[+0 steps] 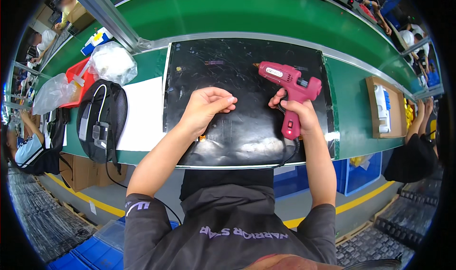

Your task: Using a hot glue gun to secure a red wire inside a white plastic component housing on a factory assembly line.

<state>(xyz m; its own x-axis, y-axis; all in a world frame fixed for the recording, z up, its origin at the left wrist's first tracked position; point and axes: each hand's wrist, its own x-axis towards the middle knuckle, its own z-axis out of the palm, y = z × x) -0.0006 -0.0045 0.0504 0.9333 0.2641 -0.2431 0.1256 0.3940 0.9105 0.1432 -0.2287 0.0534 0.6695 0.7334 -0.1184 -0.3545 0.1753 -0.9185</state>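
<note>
Nearest the person, a dark cord [295,151] curves over the near edge of the black mat [251,122] and up to the foot of a dark pink glue gun [290,80]. Being tethered, the gun will probably tug a little toward the near side when moved. A small red light glows low on its handle, so it is best treated as powered.

The right hand [304,115] is wrapped around that handle, the thumb lying across its near side and the fingers curled around its left side, by the trigger. This looks the right place to hold it: the shell seems stiff, smooth plastic, of modest weight but somewhat top-heavy, and the handle is well away from the front end. The gun sits within this grasp, above the right part of the mat, its barrel on the far side of the fingers.

To the left, well apart from the gun, the left hand [202,109] hovers over the mat with thumb and fingertips brought together; whether they pinch something thin is too small to tell.

Farther off, the brassy nozzle [256,65] points left, lying beyond and to the right of the left fingertips. It is likely hot, and no place for fingers. Past the mat runs the green bench [228,15].
</note>
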